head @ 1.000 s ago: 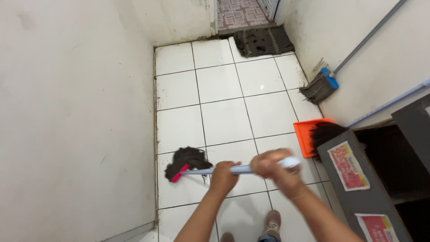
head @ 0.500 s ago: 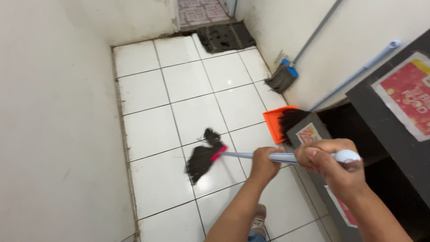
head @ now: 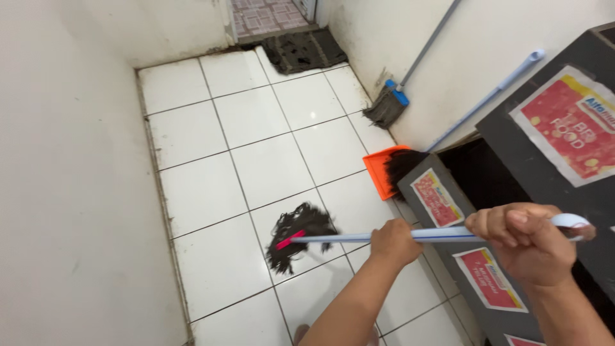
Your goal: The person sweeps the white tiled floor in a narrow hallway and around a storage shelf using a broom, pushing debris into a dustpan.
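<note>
Dark string mop head (head: 298, 234) on a pale blue pole (head: 410, 236) lies flat on glossy white floor tiles (head: 256, 122), with open tiling ahead toward a dark doormat (head: 301, 50) and a plain white wall (head: 64, 160) close on the left. The person's left hand (head: 394, 242) wraps fully round the pole midway, forearm stretched forward; the right hand (head: 528, 240) clenches the pole near its rounded end cap. Along the right stand a dark cabinet (head: 461, 243) with red stickers, an orange plastic dustpan (head: 381, 168) beside black bristles, and a blue-collared broom (head: 391, 102) leaning against the wall.
</note>
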